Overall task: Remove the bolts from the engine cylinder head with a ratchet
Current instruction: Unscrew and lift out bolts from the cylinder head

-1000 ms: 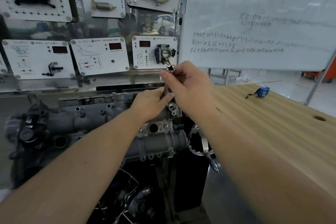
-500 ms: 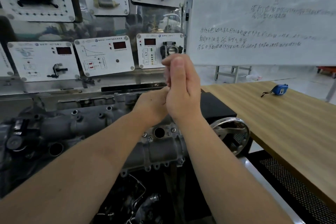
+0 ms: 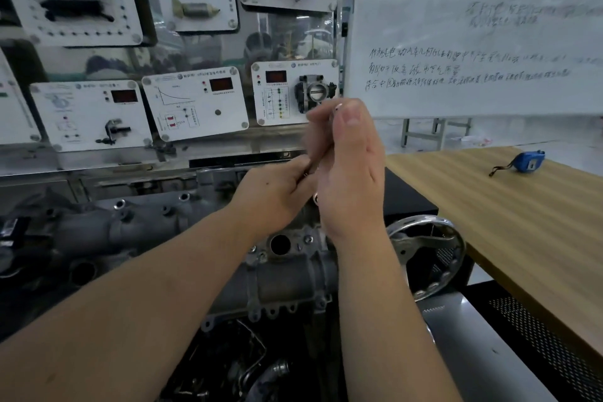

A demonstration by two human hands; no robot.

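Note:
The grey metal engine cylinder head (image 3: 287, 281) lies below and in front of me, with bolt holes along its flanges. Both hands meet above its right end. My left hand (image 3: 274, 196) grips the lower part of a slim metal ratchet, close to the head. My right hand (image 3: 352, 173) stands upright with its back toward me, fingers wrapped around the tool's upper part. Only a small shiny tip of the ratchet (image 3: 338, 107) shows above the fingers; the rest is hidden. I see no loose bolt.
A chrome handwheel (image 3: 427, 254) sits right of the head. The wooden table (image 3: 522, 222) on the right carries a blue tape measure (image 3: 528, 161). Display panels (image 3: 195, 108) line the wall behind the engine, and a whiteboard (image 3: 473, 26) stands at the back right.
My right hand has turned on the tool so its back now faces me and hides the socket end seen a second ago. The left hand has stayed low on the shaft.

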